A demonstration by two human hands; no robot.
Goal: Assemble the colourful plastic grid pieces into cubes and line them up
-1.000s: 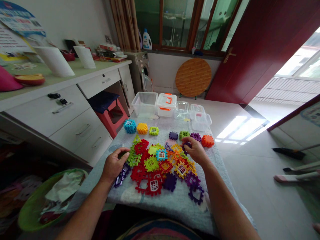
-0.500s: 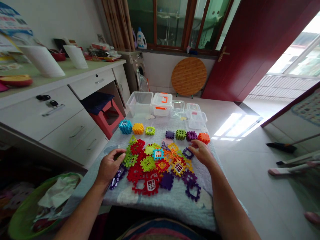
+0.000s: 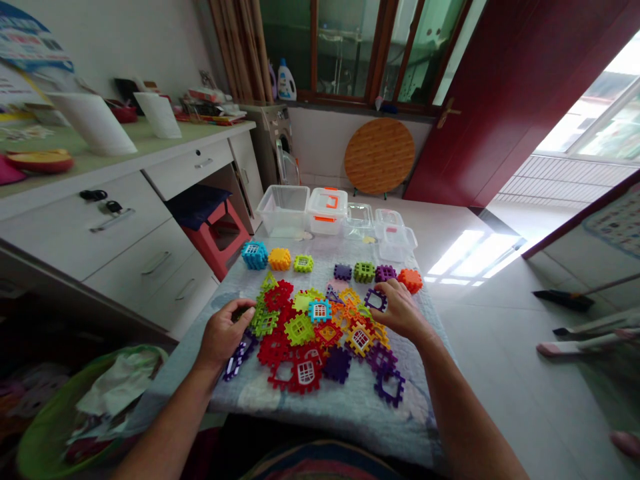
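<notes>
My right hand pinches a dark purple frame-shaped building tile by its right edge, just above the right side of a loose heap. At the heap's left edge is my left hand, fingers curled and thumb drawn in; whatever lies between them is hidden. Green tiles are beside its fingertips, and purple tiles lie under its near side. The heap also has red tiles, a blue window tile, and yellow and orange tiles. Another purple frame tile lies at the near right.
Behind the heap stand sorted stacks: blue, yellow, light green, dark purple, green, purple and orange. Clear plastic boxes line the far edge. A red stool stands left.
My right hand has closed on the purple frame tile and tilted it up slightly to the left. My left hand keeps its place by the green tiles. The whole view has shifted a little.
</notes>
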